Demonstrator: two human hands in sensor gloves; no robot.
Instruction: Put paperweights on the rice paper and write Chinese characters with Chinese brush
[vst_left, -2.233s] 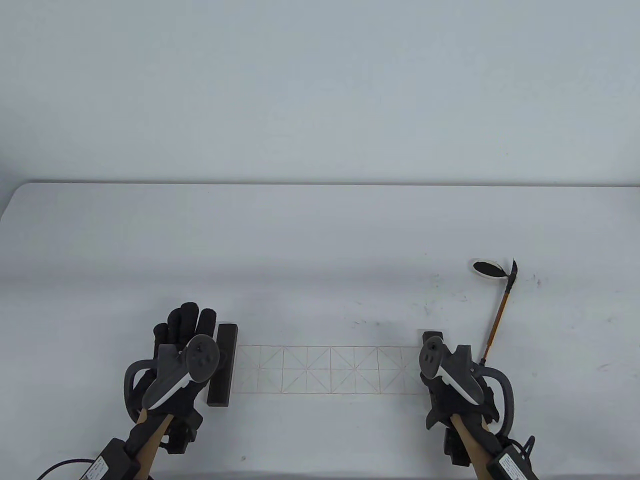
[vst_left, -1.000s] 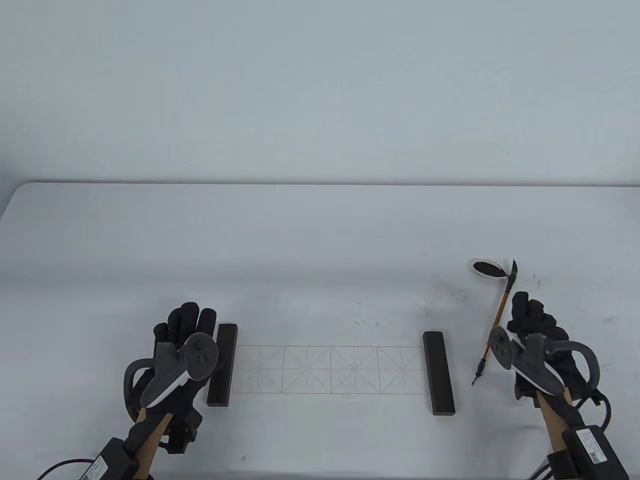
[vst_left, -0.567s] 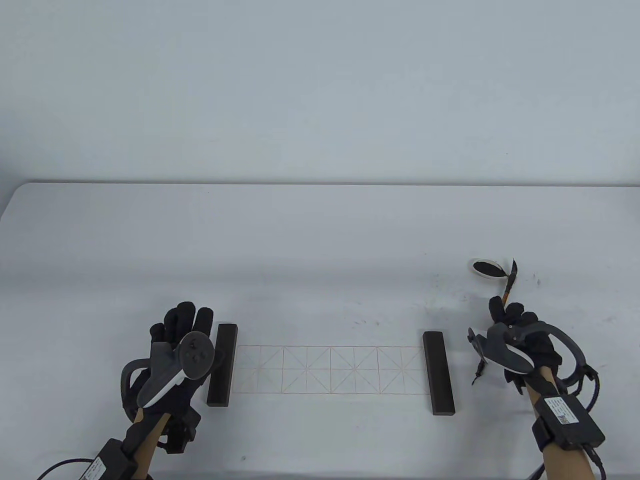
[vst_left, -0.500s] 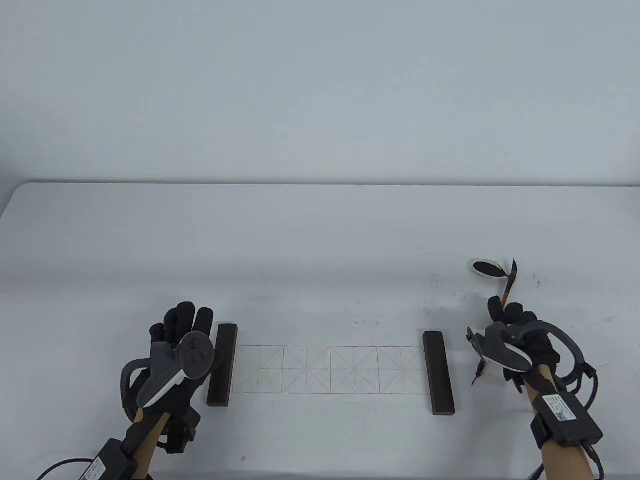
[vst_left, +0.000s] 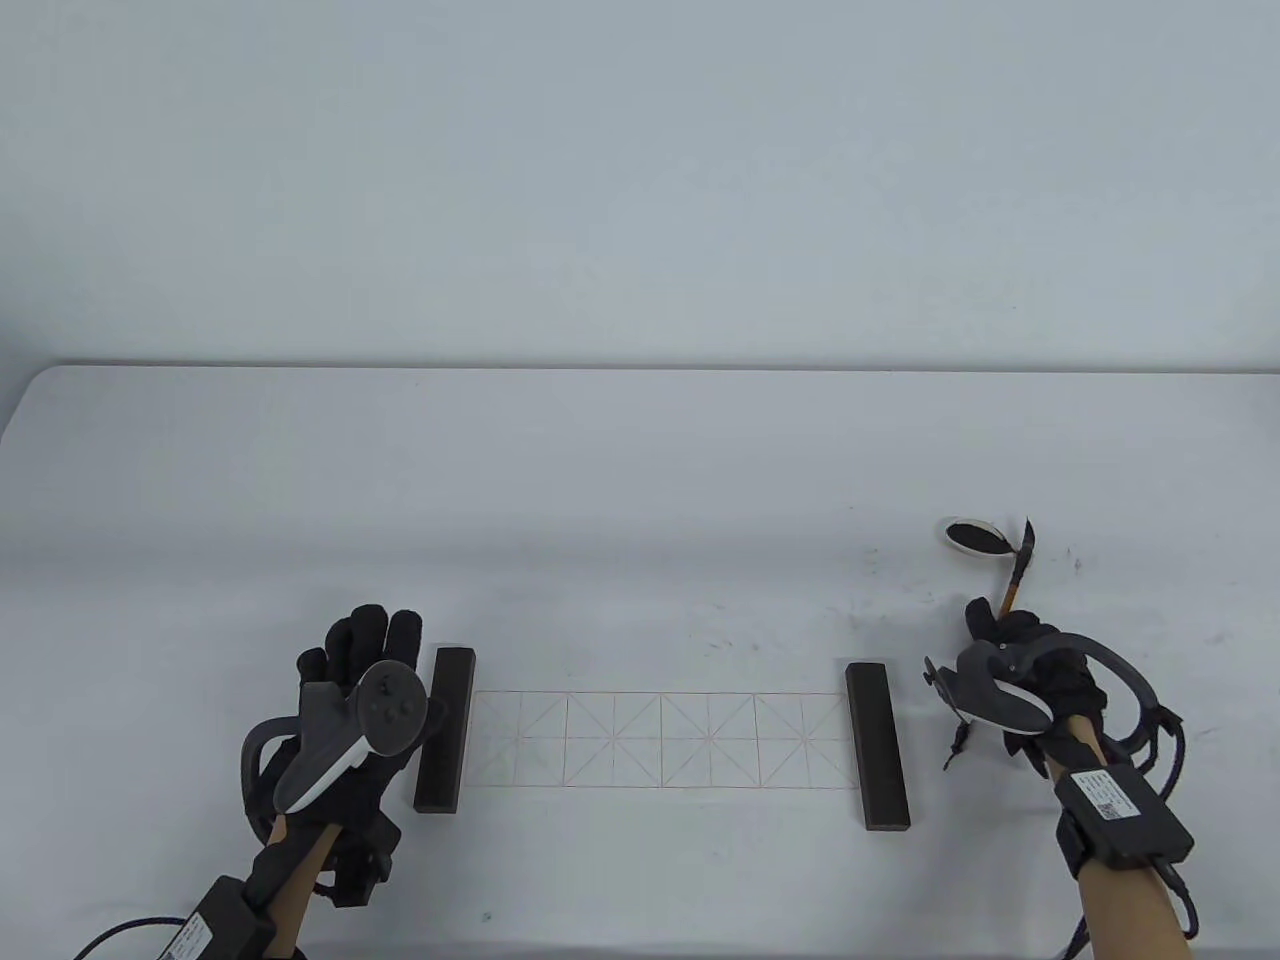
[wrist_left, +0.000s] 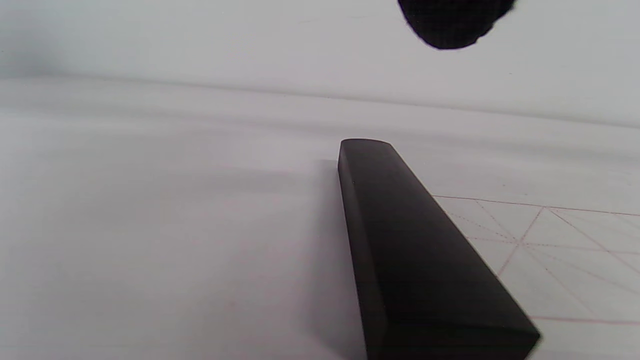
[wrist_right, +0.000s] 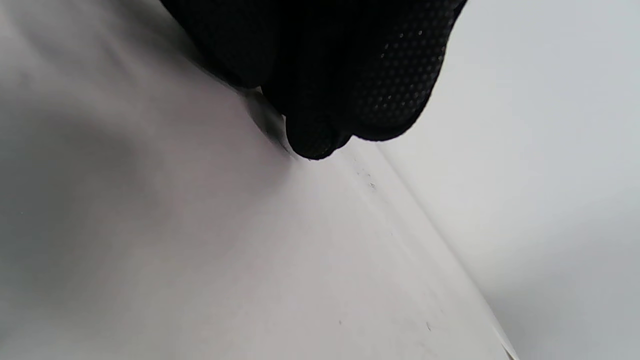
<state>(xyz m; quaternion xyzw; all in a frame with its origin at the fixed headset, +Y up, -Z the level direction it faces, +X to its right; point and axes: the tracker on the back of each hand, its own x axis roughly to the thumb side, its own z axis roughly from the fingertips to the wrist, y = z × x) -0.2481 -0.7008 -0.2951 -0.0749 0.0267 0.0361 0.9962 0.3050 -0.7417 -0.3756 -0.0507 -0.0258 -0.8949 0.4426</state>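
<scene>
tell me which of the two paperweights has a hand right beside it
The left paperweight, on the rice paper's left end: the left hand sits right against it. The right paperweight lies apart from the right hand.

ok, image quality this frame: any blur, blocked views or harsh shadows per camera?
Table view: sharp, even light, faint shadows only; the paper grid reads cleanly. Left wrist view: the left paperweight is in focus with a soft shadow to its left; one fingertip intrudes at the top. Right wrist view: strongly tilted, the right hand fills the upper part, dark and close; the brush cannot be made out there.
</scene>
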